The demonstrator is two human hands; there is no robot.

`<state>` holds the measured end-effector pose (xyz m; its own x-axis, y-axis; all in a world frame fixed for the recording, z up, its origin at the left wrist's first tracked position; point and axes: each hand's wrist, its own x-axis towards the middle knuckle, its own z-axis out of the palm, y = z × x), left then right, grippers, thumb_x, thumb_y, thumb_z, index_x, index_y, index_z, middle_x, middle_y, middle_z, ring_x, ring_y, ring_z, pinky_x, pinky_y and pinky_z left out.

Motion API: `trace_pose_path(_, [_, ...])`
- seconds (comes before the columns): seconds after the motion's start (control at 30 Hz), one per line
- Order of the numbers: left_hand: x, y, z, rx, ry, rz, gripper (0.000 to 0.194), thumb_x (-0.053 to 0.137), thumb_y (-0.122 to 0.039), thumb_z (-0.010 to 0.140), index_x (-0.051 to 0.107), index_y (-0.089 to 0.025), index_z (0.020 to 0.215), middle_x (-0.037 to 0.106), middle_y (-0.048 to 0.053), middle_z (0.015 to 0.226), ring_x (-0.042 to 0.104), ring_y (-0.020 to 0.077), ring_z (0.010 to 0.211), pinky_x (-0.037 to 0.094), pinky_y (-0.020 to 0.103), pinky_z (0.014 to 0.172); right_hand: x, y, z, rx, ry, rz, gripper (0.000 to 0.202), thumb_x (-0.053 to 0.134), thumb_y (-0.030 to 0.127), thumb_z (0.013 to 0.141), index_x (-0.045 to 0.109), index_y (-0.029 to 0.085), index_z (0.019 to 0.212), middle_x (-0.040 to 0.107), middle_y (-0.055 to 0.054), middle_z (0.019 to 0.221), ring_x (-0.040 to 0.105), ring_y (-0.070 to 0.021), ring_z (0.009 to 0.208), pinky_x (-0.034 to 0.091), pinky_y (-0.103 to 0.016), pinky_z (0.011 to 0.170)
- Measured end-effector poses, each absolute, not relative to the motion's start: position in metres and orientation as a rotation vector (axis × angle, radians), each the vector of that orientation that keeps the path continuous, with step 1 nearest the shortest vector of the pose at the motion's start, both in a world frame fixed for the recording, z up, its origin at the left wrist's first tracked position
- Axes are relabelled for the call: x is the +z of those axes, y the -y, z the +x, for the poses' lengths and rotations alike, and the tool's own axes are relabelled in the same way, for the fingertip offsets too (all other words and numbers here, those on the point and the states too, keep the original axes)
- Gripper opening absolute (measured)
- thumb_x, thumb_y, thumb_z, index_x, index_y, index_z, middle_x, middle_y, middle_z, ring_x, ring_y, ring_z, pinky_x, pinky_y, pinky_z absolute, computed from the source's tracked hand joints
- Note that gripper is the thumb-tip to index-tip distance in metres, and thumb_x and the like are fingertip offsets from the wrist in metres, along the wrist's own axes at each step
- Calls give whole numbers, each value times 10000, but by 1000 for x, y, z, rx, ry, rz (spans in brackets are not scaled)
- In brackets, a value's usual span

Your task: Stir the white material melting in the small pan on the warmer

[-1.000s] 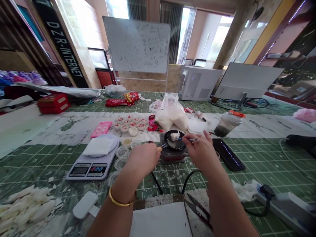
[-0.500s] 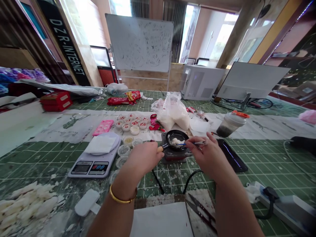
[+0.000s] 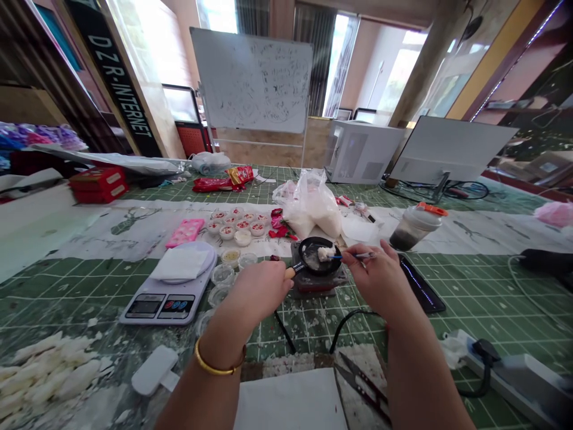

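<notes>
My left hand (image 3: 264, 288) is closed round the wooden handle (image 3: 290, 273) of a small black pan (image 3: 308, 261), which rests over a dark hot plate (image 3: 316, 286). My right hand (image 3: 373, 272) pinches a thin tool (image 3: 360, 255) with a blue part near its tip. The tool's tip meets a soft white lump (image 3: 328, 252) toward the right side of the pan. Left of the pan stand small clear cups (image 3: 222, 275), and several filled cups (image 3: 243, 237) with red bits on most of them are farther back.
A scale (image 3: 172, 292) stands at the left, with white flakes (image 3: 54, 370) nearer. Behind the pan is a bag of white material (image 3: 313, 209). A lidded jar (image 3: 414, 227), a black tablet (image 3: 421, 283), scissors (image 3: 362, 382) and a power strip (image 3: 487, 370) lie around the right arm.
The white lump has moved from the middle of the pan to its right side and looks more gathered. Both hands keep their grips. The camera view has shifted slightly.
</notes>
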<state>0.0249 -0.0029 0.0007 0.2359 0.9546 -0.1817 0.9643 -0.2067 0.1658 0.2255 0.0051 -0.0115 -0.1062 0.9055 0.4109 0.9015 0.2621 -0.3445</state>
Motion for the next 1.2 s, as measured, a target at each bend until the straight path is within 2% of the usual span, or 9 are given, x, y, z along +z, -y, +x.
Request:
trace_pose_path(0.13, [0, 3, 24, -66, -1815, 2281, 289, 375, -361, 868, 585, -168, 821, 667, 83, 868, 630, 218, 775, 393, 269, 574, -11, -5, 225, 95, 2067, -1524, 220, 406, 328, 863, 593, 246, 779, 691, 22, 781, 619, -164, 890, 205, -472, 1070])
trace_pose_path(0.3, [0, 1, 22, -35, -1803, 2254, 286, 404, -397, 853, 579, -173, 819, 663, 73, 849, 630, 211, 770, 392, 262, 583, -13, -7, 226, -12, 1982, -1626, 212, 422, 317, 853, 592, 232, 758, 690, 0, 745, 619, -187, 877, 197, -499, 1062])
trace_pose_path(0.43, [0, 1, 22, -64, -1818, 2251, 263, 418, -384, 847, 578, -177, 818, 661, 77, 872, 626, 219, 773, 387, 269, 577, -12, -6, 223, 120, 2062, -1544, 206, 413, 324, 865, 586, 244, 786, 689, 32, 796, 615, -148, 875, 162, -446, 1090])
trace_pose_path(0.6, [0, 2, 22, -42, -1799, 2278, 285, 383, -382, 866, 574, -175, 828, 663, 81, 864, 621, 203, 747, 376, 262, 565, -13, -8, 223, 16, 1978, -1663, 213, 410, 312, 857, 594, 231, 784, 691, -4, 776, 606, -183, 930, 169, -474, 1074])
trace_pose_path(0.8, [2, 2, 23, -66, -1804, 2272, 277, 389, -380, 857, 579, -181, 822, 663, 80, 870, 616, 201, 746, 374, 263, 568, -12, -5, 221, 102, 2059, -1537, 197, 407, 294, 857, 584, 241, 787, 686, 19, 775, 611, -162, 890, 193, -463, 1071])
trace_pose_path(0.93, [0, 2, 22, -48, -1789, 2285, 262, 392, -382, 852, 574, -197, 816, 659, 65, 853, 611, 213, 732, 360, 270, 550, -10, -5, 219, 25, 1983, -1652, 204, 407, 292, 854, 582, 228, 771, 686, -6, 762, 608, -190, 907, 175, -488, 1070])
trace_pose_path(1.07, [0, 2, 22, -70, -1806, 2288, 257, 393, -373, 851, 574, -196, 807, 661, 66, 844, 612, 221, 726, 357, 273, 545, -7, -2, 218, 139, 2057, -1587, 190, 414, 278, 857, 584, 235, 782, 687, 9, 783, 604, -165, 917, 183, -456, 1077])
trace_pose_path(1.2, [0, 2, 21, -54, -1794, 2299, 274, 379, -382, 860, 576, -197, 820, 660, 67, 846, 612, 224, 725, 364, 281, 546, -7, -4, 218, 89, 2001, -1656, 205, 406, 276, 862, 590, 223, 789, 691, -7, 791, 601, -180, 934, 166, -474, 1077])
